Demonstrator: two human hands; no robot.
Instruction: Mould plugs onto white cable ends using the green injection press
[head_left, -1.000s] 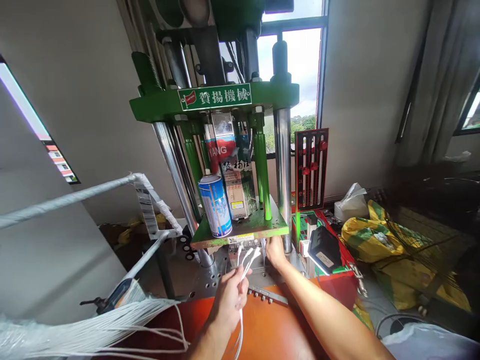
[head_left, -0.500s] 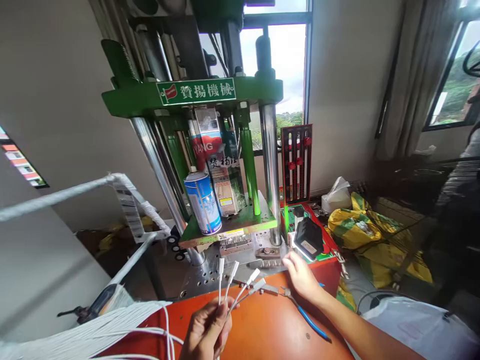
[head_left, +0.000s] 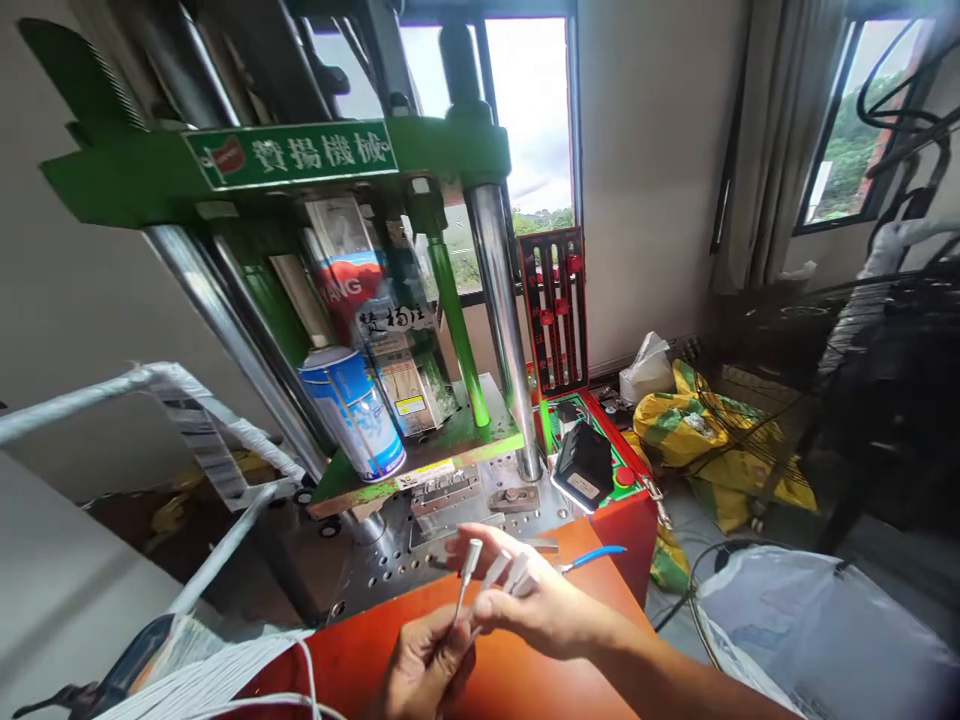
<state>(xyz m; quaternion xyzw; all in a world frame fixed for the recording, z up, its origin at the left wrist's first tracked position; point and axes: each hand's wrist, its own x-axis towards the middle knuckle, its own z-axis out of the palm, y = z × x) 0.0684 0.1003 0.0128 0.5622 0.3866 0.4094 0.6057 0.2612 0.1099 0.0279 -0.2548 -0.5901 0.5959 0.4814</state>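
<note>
My left hand (head_left: pixel 431 660) is closed around several thin white cables, low in the middle of the view. Their white moulded plug ends (head_left: pixel 470 560) stick up out of the fist. Right beside these ends is my right hand (head_left: pixel 529 605), its fingers stretched out behind them and its thumb apart in front, near the left hand's fingertips. Whether it touches the plugs is hard to make out. Behind the right hand, a pair of blue-handled pliers (head_left: pixel 596 556) lies partly covered on the orange table (head_left: pixel 360 640).
A green press (head_left: pixel 442 160) towers ahead, with a blue spray can (head_left: pixel 356 415) on its plate and a metal mould (head_left: pixel 446 500) below. A black box (head_left: pixel 585 465) lies on the red control panel at right. White cables (head_left: pixel 217 680) are bundled at lower left; a bag-lined bin (head_left: pixel 810 620) stands right.
My right hand has moved left from beside the mould to the plug ends in my left hand. The view has turned right and come closer to the press.
</note>
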